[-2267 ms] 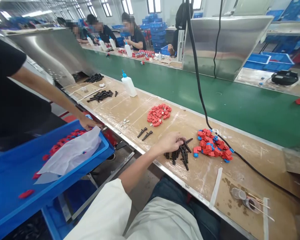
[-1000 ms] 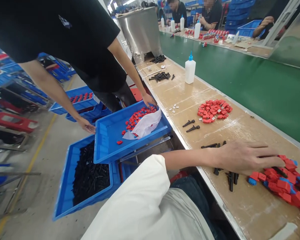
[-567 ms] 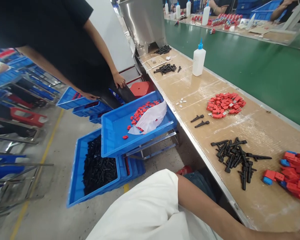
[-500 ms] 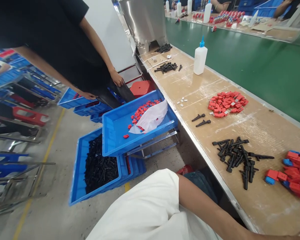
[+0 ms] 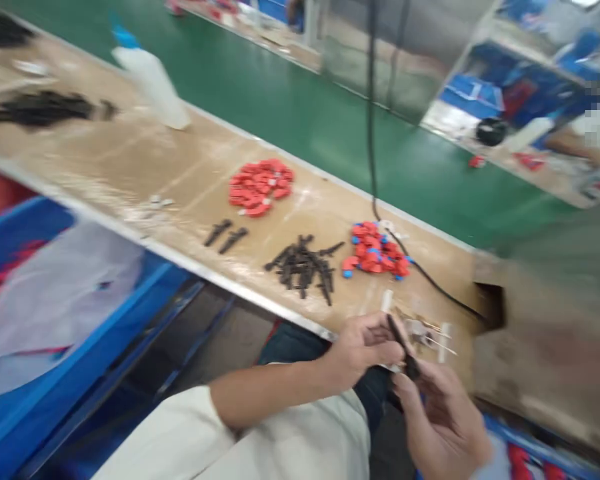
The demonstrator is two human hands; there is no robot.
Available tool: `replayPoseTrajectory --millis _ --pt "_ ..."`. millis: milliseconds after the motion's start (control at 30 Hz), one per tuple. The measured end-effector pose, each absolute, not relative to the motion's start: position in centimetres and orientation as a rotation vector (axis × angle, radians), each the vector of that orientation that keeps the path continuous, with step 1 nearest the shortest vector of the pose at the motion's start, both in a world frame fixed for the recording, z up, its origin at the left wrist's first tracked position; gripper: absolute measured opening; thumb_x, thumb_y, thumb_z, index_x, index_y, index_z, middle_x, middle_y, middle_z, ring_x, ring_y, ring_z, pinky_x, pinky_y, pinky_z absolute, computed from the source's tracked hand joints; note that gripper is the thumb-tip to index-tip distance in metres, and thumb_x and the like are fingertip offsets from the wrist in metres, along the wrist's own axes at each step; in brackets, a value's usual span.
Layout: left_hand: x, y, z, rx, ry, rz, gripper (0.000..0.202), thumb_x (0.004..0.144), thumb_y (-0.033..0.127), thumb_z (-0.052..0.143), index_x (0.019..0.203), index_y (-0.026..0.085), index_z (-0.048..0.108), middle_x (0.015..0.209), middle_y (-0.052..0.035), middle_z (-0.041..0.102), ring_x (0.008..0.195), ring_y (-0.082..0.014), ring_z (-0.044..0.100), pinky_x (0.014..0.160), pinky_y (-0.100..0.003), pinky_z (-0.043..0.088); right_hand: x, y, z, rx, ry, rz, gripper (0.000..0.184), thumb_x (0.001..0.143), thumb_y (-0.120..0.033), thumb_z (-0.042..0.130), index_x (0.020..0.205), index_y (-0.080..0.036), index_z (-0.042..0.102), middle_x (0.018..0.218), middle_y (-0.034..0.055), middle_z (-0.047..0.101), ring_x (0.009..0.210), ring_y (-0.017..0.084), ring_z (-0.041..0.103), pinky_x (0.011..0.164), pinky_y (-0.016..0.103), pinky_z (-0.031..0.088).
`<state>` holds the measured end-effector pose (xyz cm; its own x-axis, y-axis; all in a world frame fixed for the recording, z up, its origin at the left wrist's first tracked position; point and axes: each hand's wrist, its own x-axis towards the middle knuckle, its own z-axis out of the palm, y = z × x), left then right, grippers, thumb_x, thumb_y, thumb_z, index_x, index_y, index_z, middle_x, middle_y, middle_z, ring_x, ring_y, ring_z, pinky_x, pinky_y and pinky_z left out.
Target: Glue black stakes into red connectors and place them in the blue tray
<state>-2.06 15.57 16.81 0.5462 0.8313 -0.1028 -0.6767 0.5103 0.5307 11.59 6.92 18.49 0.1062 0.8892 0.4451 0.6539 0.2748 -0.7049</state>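
Note:
Both my hands meet low over my lap, just in front of the bench edge. My left hand (image 5: 363, 347) is curled round a thin black plastic part (image 5: 399, 345). My right hand (image 5: 443, 410) pinches the lower end of the same part. On the bench (image 5: 130, 160) beyond lie a heap of black parts (image 5: 303, 265), a pile of red-and-blue pieces (image 5: 375, 250) and a pile of red pieces (image 5: 259, 185). The picture is smeared by motion.
Two black parts (image 5: 226, 235) lie apart near the bench edge. A white glue bottle (image 5: 153, 80) stands at the back left, beside a green conveyor belt (image 5: 290, 113). A black cable (image 5: 373, 120) hangs down. A blue tray (image 5: 80, 340) with white paper sits at the left. Small sticks (image 5: 430, 330) lie near my hands.
The view has swung right, away from the person in black and the floor trays. My left hand has come back from the piles, and both hands now hold a black part.

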Motion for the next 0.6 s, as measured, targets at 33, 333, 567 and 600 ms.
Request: replayPoseTrajectory --millis 33,333,567,600 --pt "-2.0 15.6 16.6 0.44 0.359 0.91 0.053 0.06 0.055 0.093 0.08 0.014 0.066 0.072 -0.0027 0.065 0.061 -0.0091 0.054 0.059 -0.02 0.044 11.4 6.9 18.8 -1.443 -1.638 0.284 0.03 0.091 -0.012 0.071 0.119 -0.022 0.068 0.091 0.0035 0.07 0.07 0.014 0.065 0.06 0.024 0.055" --pt "-1.4 15.7 15.9 0.446 0.455 0.876 0.051 0.061 0.054 0.092 0.082 0.012 0.072 0.072 -0.0041 0.067 0.059 -0.0092 0.054 0.054 -0.02 0.042 11.6 8.1 19.0 -1.42 -1.788 0.092 0.039 0.088 -0.006 0.067 0.124 -0.022 0.062 0.085 0.0031 0.072 0.062 0.014 0.065 0.057 0.025 0.056" --pt "-2.4 13.2 13.7 0.586 0.828 0.82 0.038 0.065 0.055 0.089 0.082 0.024 0.077 0.087 -0.0045 0.076 0.072 -0.021 0.07 0.056 -0.027 0.058 10.0 7.8 18.7 -1.369 -1.726 -0.033 0.027 0.091 -0.022 0.058 0.118 -0.02 0.054 0.075 -0.0002 0.07 0.056 0.012 0.063 0.055 0.021 0.054" --pt "-2.6 13.6 13.2 0.635 0.813 0.802 0.037 0.063 0.056 0.089 0.08 0.026 0.076 0.088 -0.004 0.076 0.073 -0.0226 0.071 0.054 -0.027 0.059 10.1 8.0 18.3 -1.366 -1.707 -0.095 0.025 0.092 -0.024 0.057 0.117 -0.02 0.054 0.073 -0.0005 0.068 0.055 0.012 0.063 0.053 0.02 0.052"
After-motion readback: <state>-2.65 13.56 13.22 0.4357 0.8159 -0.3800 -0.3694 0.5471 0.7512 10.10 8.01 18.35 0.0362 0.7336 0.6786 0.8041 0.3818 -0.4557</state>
